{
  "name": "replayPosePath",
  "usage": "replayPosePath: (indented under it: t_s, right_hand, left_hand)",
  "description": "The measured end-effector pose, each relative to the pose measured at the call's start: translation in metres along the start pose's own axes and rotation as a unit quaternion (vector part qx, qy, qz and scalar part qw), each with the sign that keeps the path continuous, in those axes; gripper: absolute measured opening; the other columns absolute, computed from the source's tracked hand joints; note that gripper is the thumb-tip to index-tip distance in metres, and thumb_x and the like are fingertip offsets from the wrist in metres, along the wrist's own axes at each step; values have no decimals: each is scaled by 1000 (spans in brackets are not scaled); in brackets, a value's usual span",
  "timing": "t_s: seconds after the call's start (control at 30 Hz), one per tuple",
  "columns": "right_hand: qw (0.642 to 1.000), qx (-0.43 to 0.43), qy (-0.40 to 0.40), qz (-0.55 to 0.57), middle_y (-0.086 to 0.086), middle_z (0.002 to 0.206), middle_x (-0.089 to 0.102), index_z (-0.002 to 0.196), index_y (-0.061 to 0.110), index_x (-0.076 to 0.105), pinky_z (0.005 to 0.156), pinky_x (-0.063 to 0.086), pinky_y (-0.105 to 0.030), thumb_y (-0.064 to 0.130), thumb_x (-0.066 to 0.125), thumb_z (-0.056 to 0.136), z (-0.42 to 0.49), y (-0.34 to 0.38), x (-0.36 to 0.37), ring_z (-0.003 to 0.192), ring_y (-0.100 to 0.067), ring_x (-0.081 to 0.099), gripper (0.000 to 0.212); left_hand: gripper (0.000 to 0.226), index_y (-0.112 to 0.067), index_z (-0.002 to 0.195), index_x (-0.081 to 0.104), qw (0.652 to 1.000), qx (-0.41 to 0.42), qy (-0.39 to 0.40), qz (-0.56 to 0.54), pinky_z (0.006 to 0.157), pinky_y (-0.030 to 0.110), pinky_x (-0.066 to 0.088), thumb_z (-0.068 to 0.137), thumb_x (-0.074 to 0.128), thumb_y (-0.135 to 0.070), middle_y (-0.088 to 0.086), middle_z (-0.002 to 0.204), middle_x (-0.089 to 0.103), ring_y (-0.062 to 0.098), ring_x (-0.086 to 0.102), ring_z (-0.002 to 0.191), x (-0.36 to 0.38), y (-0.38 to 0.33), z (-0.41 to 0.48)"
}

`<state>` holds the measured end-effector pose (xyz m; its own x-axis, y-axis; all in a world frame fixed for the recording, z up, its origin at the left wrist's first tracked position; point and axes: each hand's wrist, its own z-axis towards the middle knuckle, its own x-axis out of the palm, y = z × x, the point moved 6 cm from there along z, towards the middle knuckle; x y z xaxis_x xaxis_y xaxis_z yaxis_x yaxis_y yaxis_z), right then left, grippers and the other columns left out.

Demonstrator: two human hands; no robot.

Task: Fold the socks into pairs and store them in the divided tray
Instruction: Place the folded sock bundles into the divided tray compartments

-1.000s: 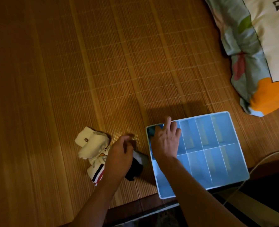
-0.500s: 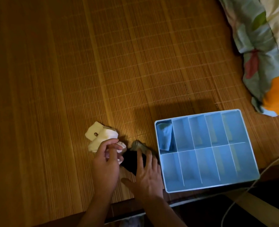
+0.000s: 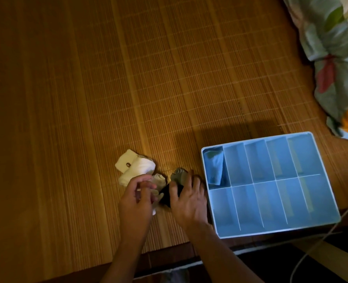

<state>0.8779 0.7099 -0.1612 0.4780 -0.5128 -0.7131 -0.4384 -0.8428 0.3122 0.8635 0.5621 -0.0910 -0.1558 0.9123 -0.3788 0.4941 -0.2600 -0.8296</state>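
The right hand [image 3: 188, 199] lies flat with straight fingers, pressing a black sock [image 3: 168, 196] with a grey toe onto the bamboo mat [image 3: 107, 88]. The left hand [image 3: 135, 201] curls over a pale sock [image 3: 158, 179]; whether it grips is unclear. Beyond lie rumpled white socks [image 3: 137, 167], their small logo unreadable. Just right, the blue divided tray [image 3: 309, 158] holds a folded blue pair [image 3: 214, 167] in its far-left compartment.

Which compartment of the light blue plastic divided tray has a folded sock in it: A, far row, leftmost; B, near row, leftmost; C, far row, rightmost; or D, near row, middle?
A: the folded blue sock lies in the leftmost far-row compartment of the light blue plastic divided tray, and the other compartments show only bare floor.
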Motion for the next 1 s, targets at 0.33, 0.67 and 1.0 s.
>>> replayPosePath:
  t_s: [0.33, 0.67, 1.0]
  right_hand:
    - [995, -29, 45, -85, -19, 152, 31, 151, 6, 19, 114, 39, -40, 10, 73, 87, 23, 4, -4, 141, -34, 35, 85]
    - [762, 19, 87, 641, -11, 107, 76, 111, 12, 72, 91, 57, -39, 20, 65, 94, -10, -4, -54, 103, -23, 72, 19]
    - [689, 18, 61, 721, -15, 111, 74, 117, 15, 68, 84, 57, -37, 32, 62, 84, -30, -43, -121, 107, -28, 71, 38]
  left_hand:
    - [23, -30, 102, 71, 1000, -20, 12, -6, 67, 37, 57, 104, 53, -16, -6, 87, 74, 13, 69, 72, 10, 2, -5]
    - [21, -39, 100, 73, 990, -100, 85, -42, 87, 34, 59, 103, 56, -27, -8, 99, 77, 12, 72, 98, 42, -13, -9]
    - [42, -45, 88, 76, 986, -22, 126, -107, 67, 13, 55, 87, 75, -3, -12, 89, 77, 2, 72, 83, 93, -79, -36]
